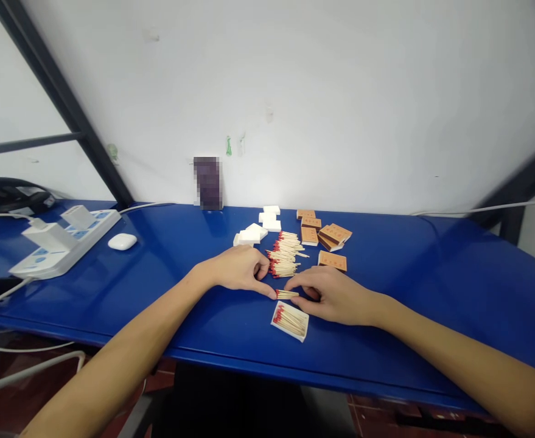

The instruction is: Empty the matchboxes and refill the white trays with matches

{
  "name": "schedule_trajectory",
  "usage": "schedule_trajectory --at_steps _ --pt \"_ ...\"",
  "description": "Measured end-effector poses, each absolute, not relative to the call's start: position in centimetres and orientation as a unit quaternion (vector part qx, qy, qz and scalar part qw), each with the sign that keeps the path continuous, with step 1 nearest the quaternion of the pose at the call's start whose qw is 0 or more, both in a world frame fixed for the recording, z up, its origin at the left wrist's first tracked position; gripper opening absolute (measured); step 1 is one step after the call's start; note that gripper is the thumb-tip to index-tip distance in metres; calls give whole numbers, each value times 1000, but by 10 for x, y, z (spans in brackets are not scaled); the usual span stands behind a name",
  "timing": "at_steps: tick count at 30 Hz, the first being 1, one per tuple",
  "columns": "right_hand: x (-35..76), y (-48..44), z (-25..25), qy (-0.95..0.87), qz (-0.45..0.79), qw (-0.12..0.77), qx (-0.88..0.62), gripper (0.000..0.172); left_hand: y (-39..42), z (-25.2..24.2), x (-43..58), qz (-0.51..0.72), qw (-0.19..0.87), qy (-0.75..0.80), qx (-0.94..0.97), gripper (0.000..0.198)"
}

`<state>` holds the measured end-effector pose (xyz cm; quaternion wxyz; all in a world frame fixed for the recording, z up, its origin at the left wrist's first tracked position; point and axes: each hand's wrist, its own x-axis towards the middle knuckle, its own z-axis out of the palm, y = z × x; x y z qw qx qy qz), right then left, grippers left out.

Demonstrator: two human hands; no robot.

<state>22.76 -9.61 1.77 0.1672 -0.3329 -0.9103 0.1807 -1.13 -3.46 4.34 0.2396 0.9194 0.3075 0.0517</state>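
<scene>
A small bundle of red-tipped matches [287,294] lies level between my hands. My right hand [328,295] pinches its plain end between thumb and forefinger. The thumb of my left hand [237,269] stretches out and touches the red heads, while its other fingers curl apart from the thumb. Just in front sits a white matchbox tray [304,333] with matches [290,319] lying in it, heads to the left. Beyond my hands is a large loose pile of matches [286,252], with most heads pointing left.
Several white matchbox trays [253,233] sit behind my left hand. Orange matchbox sleeves [333,261] lie behind my right hand. On the blue table [167,274] are a power strip [66,246] with plugs and a white earbud case [122,241]. A blurred dark object [209,184] leans against the wall.
</scene>
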Motion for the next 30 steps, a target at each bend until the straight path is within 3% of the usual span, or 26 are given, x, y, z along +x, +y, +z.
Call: schedule_trajectory --at_steps 17,30 --pt "230 -89 11 -873 141 208 -419 25 -34 38 -10 94 220 304 922 36" --pt "231 -87 7 -876 128 202 -418 28 -33 36 -9 97 215 309 921 38"
